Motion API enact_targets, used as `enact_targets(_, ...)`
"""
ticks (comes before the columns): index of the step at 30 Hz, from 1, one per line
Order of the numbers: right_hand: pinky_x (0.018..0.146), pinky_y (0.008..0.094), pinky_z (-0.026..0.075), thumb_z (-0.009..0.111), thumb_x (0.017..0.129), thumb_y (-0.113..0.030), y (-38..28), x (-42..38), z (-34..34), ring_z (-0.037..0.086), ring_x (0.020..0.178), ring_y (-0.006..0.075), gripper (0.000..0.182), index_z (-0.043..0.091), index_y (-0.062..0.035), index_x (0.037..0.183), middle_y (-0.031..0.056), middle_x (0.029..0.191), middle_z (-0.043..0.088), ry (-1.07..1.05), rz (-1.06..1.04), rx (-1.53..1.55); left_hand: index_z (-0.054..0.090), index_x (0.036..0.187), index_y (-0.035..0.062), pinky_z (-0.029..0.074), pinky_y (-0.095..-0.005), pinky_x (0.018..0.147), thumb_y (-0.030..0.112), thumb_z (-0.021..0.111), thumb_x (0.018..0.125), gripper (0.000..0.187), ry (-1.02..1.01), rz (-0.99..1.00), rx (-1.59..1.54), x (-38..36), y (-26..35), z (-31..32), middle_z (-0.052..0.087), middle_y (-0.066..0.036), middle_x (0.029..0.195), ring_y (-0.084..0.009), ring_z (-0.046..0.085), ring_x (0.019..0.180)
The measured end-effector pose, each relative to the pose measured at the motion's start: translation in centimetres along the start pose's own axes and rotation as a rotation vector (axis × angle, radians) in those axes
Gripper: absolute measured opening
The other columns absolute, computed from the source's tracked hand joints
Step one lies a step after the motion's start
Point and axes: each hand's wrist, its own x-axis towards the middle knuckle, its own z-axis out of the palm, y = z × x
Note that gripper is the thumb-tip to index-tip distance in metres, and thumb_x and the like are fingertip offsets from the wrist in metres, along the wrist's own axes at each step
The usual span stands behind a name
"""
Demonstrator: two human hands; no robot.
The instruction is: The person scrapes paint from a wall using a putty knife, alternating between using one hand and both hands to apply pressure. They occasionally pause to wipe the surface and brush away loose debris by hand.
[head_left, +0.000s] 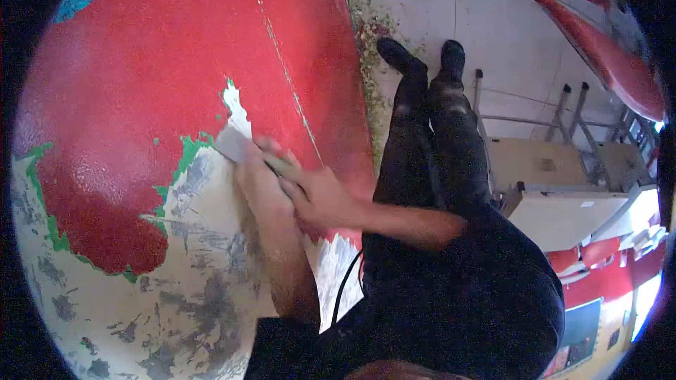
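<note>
A scraper [228, 143] with a flat, wide blade lies against a red painted surface [211, 28], at the border of a bare, whitish grey patch [211, 253]. My right hand [317, 195] is wrapped round its handle. Close to the blade, my left hand [251, 165] is closed on the scraper, partly blurred. Green paint [189, 155] shows along the ragged red edge. A narrow white bare strip [236, 109] runs up from the blade.
Paint chips [377, 63] litter the pale floor [429, 0] along the red surface. My legs and dark shoes [453, 60] are beside it. Metal-legged furniture [535, 162] stands at the right, near a red rounded object [598, 49]. A black cable [345, 285] hangs near my torso.
</note>
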Motion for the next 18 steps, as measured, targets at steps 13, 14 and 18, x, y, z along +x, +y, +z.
enact_targets(13,0.063,0.0346,0.047,0.046,0.091,-0.02,0.6,1.2,-0.4,0.059,0.068,0.0241,0.042,0.042,-0.016,0.133,0.0169,0.082,0.059,-0.108,0.005,0.279,0.044,0.09,0.0067,0.048,-0.037,0.056,0.031,0.039,0.095,0.025,-0.044,-0.057,-0.098,-0.5,-1.3,-1.1,0.05,-0.007,0.08,-0.0209,0.054,0.063)
enact_targets(14,0.063,0.0318,0.046,0.045,0.092,-0.02,0.6,1.8,-1.0,0.057,0.066,0.0187,0.042,0.042,-0.0154,0.133,0.0136,0.08,0.059,-0.143,0.026,0.367,0.044,0.09,0.0066,0.048,-0.0367,0.055,0.031,0.04,0.095,0.025,-0.049,-0.051,-0.143,-0.2,-1.3,-0.4,0.05,-0.007,0.08,-0.0211,0.054,0.062)
enact_targets(18,0.064,0.0266,0.043,0.042,0.095,-0.023,1.1,1.7,-0.7,0.047,0.067,0.0114,0.042,0.039,-0.0099,0.135,0.0048,0.078,0.054,-0.214,-0.019,0.522,0.045,0.088,0.0066,0.049,-0.0349,0.056,0.032,0.039,0.095,0.027,0.022,0.03,-0.058,-1.0,-0.5,0.3,0.051,-0.008,0.076,-0.0208,0.055,0.064)
